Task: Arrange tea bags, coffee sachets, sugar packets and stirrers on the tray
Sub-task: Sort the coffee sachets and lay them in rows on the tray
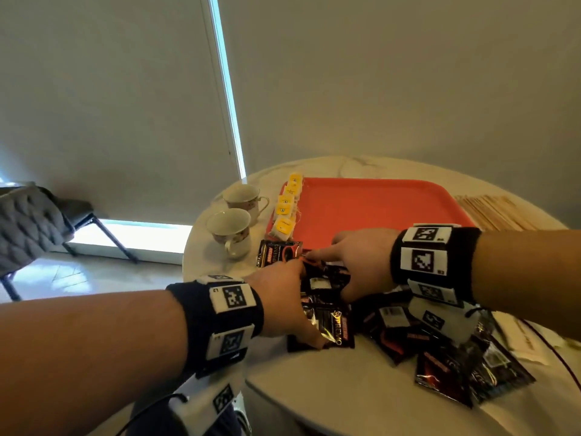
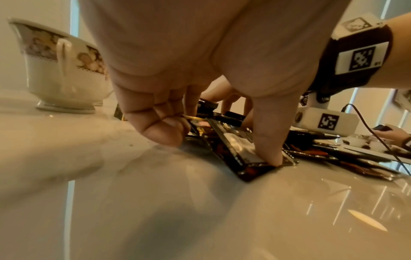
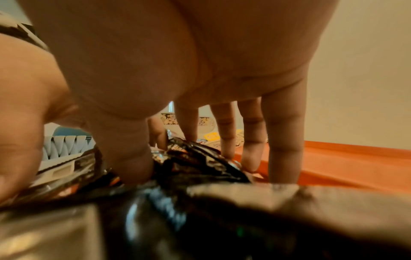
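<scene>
- The left hand (image 1: 276, 297) has its grip on a black foil coffee sachet with gold lettering (image 1: 327, 325) that lies on the round white marble tabletop (image 1: 345, 391). In the left wrist view the thumb (image 2: 270, 140) presses the sachet's near edge while the curled fingers (image 2: 160, 126) hook its far side.
- The right hand (image 1: 355, 262) rests, fingers spread and fairly straight, on another black coffee sachet (image 1: 323, 281) at the near rim of the flat red plastic tray (image 1: 377, 209); its grip is released, fingertips (image 3: 282, 158) only touching foil and tray rim.
- More black coffee sachets (image 1: 456, 369) lie in a loose heap on the tabletop under and to the right of the right wrist; one sachet (image 1: 278, 251) lies just beside the tray's near left corner.
- A row of yellow-tagged tea bags (image 1: 286, 209) runs along the tray's left edge.
- A bundle of pale wooden stirrers (image 1: 493, 209) lies on the tabletop just right of the tray.
- Two white floral-banded teacups (image 1: 232, 225) stand left of the tray.
- A grey quilted chair (image 1: 28, 225) stands on the floor at far left.
</scene>
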Action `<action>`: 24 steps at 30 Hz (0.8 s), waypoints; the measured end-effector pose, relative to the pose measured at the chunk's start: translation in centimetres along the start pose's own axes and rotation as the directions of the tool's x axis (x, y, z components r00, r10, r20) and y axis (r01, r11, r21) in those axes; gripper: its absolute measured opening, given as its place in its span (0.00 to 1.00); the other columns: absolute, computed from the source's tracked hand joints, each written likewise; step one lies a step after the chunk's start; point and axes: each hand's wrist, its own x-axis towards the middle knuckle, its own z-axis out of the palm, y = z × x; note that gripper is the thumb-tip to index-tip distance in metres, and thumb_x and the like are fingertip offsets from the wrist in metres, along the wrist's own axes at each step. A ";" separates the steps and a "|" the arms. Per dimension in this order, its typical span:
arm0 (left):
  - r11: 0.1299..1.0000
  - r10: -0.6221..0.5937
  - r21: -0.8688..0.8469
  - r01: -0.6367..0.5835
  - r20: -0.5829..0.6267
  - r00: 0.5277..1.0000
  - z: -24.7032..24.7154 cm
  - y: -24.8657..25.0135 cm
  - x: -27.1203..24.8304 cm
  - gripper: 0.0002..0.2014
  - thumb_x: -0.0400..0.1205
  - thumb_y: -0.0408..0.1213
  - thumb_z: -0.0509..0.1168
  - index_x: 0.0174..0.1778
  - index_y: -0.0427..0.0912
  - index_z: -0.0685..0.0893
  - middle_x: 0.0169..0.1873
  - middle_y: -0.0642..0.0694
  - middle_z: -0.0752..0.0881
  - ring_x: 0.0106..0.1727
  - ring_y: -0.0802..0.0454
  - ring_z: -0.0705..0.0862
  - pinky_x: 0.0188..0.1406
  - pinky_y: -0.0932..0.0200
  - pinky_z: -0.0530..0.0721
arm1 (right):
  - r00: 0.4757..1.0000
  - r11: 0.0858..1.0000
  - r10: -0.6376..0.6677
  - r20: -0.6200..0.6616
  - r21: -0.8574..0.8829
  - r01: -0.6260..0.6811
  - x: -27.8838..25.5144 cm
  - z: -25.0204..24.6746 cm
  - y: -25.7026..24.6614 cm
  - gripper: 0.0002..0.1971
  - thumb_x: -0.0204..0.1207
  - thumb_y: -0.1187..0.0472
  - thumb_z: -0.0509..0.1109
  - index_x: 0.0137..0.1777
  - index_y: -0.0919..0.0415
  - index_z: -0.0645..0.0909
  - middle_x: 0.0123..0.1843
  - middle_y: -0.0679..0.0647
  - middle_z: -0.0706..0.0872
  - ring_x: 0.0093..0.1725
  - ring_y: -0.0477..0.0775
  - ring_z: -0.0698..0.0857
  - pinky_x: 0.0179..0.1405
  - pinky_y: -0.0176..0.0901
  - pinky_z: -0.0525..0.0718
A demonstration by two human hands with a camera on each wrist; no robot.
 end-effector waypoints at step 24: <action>0.317 -0.152 -0.937 0.147 0.103 0.983 -1.9 -3.1 1.0 0.16 0.82 0.22 0.71 0.63 0.40 0.90 0.54 0.37 0.94 0.57 0.38 0.93 0.58 0.39 0.91 | 0.883 0.748 0.267 -0.386 0.661 0.063 -1.8 -1.3 3.8 0.18 0.79 0.67 0.68 0.63 0.45 0.80 0.50 0.45 0.89 0.41 0.47 0.89 0.38 0.45 0.90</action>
